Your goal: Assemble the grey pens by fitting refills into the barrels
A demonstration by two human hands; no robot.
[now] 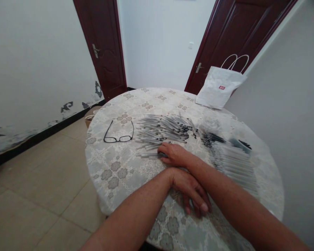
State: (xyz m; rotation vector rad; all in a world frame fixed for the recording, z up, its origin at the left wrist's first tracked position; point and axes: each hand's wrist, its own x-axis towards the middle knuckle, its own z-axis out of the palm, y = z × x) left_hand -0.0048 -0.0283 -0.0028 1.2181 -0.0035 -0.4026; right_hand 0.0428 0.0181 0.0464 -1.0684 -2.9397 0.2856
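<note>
My forearms cross over the round table. My right hand [174, 154] comes from the right, its fingers curled over the dark ends of a few slim pale pens [148, 155] lying flat. Just behind it spreads a pile of similar pens [162, 128], grey-white with dark ends, pointing several ways. My left hand [190, 191] passes under the right forearm and rests low over the tablecloth, fingers loosely bent and apart, with nothing visible in them. Right of the right forearm is a row of clear pens [232, 162] with dark ends, partly covered by the arm.
Black eyeglasses [117, 139] lie open at the left on the patterned tablecloth [115, 170]. Crumpled clear plastic [210, 124], loose black parts [216, 137] and a small bluish container [240, 144] are at the right. A white paper bag [219, 87] stands at the back right edge.
</note>
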